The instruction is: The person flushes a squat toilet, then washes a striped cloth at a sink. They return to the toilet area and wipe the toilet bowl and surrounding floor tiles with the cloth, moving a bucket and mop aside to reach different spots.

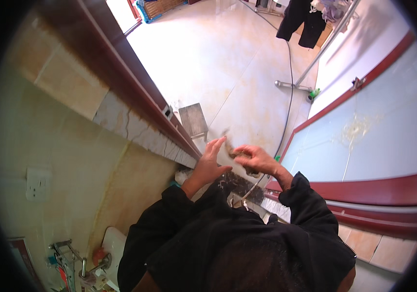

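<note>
My left hand (210,164) is raised in front of me with its fingers apart and nothing seen in it. To its right, my right hand (257,159) is curled over a brownish, blurred object (251,171), perhaps a cloth, whose lower edge shows beneath the palm. A blurred brown strip runs up and left from the right fingers. Beyond my left hand stands a small wooden stool (194,118) on the tiled floor.
A red-framed glass door (369,135) stands at the right, a dark red door frame (121,65) at the left. A black hose (289,109) crosses the tiled floor (230,73). Beyond are a metal rack (314,60) and hanging black trousers (301,23). A sink (113,242) lies lower left.
</note>
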Demonstrator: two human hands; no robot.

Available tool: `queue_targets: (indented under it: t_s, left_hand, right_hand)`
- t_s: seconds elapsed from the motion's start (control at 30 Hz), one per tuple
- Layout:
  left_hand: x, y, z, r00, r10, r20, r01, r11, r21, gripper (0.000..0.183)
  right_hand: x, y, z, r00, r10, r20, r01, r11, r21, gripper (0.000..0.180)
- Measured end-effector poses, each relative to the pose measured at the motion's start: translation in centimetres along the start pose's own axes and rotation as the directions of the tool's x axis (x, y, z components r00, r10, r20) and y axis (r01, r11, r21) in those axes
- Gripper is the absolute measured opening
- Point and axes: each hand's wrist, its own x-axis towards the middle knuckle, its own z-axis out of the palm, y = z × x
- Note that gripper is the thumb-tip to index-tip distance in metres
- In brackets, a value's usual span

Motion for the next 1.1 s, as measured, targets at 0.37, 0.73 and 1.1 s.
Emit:
queue_targets:
  t_s: [0.37, 0.73, 1.1]
  left_hand:
    - [9.9, -4.5, -2.4, 0.942, -0.334, -0.023, 0.329, 0.936, -0.120, 0.025]
    - [21.2, -9.4, -1.8, 0.818, -0.530, -0.222, 0.496, 0.846, -0.193, 0.023]
    - [33.5, -9.6, -0.9, 0.694, -0.630, -0.349, 0.472, 0.763, -0.441, 0.027]
  right_hand:
    - [13.5, -0.1, -8.0, 0.994, -0.082, 0.076, 0.107, 0.892, -0.439, 0.037]
    - [32.1, 2.8, -18.1, 0.968, -0.053, 0.244, 0.214, 0.682, -0.700, 0.019]
    - [47.2, 1.2, -23.8, 0.820, 0.091, 0.566, 0.021, 0.982, -0.187, 0.026]
